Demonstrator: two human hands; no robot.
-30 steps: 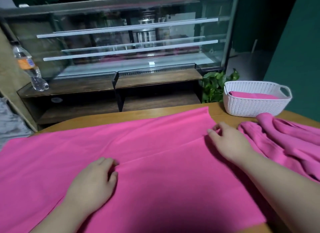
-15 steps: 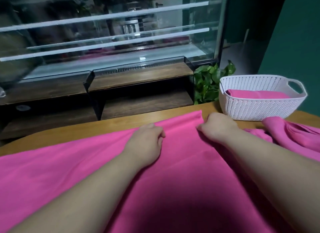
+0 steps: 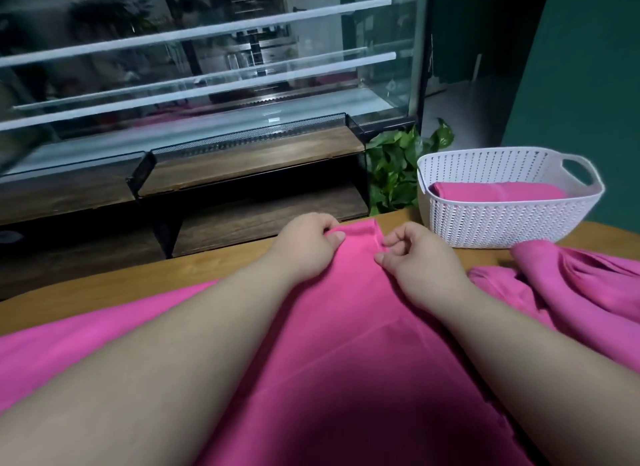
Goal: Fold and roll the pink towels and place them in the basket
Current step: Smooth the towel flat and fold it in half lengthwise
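Tabletop; hands in pinch on towel

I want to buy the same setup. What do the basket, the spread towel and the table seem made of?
Basket: white moulded plastic, matte, with perforated woven-look walls.
Towel: thin, smooth pink cloth, possibly microfibre; it creases softly.
Table: wood or wood-look laminate; grain shows.

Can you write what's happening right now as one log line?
phase: working far edge | left hand: pinches spread towel | right hand: pinches same edge | basket: holds pink towel | crumpled towel pile: beside right hand
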